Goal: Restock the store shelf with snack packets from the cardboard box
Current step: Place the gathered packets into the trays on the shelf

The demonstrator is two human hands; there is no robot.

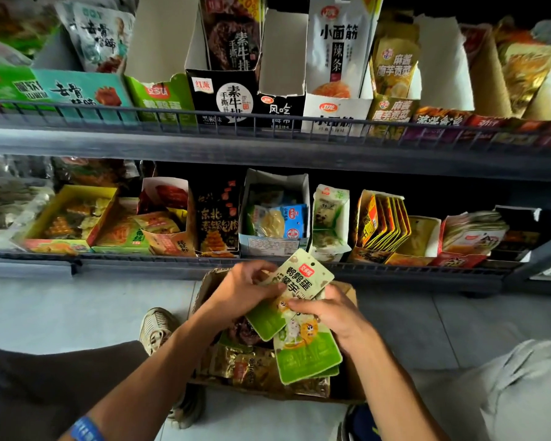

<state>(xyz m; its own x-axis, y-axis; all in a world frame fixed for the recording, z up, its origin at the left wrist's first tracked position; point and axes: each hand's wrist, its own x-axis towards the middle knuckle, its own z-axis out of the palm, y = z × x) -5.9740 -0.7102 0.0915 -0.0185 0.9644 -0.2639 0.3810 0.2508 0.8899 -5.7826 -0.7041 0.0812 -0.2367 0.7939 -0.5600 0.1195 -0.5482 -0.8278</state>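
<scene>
Both hands hold green and cream snack packets [299, 316] above the open cardboard box [347, 386] on the floor. My left hand [245, 289] pinches the upper left of the stack. My right hand [328, 308] grips the packets from the right, its thumb on their faces. The top packet [306, 276] is tilted, its printed front up. Darker and golden packets [245, 367] lie in the box below. The two-tier store shelf [268, 144] stands right behind the box, its display cartons holding other snacks.
A matching green display carton [159, 97] stands on the upper shelf, left of centre. A wire rail [268, 119] runs along each shelf front. My knees and shoes [156, 329] flank the box on the pale tiled floor [77, 307].
</scene>
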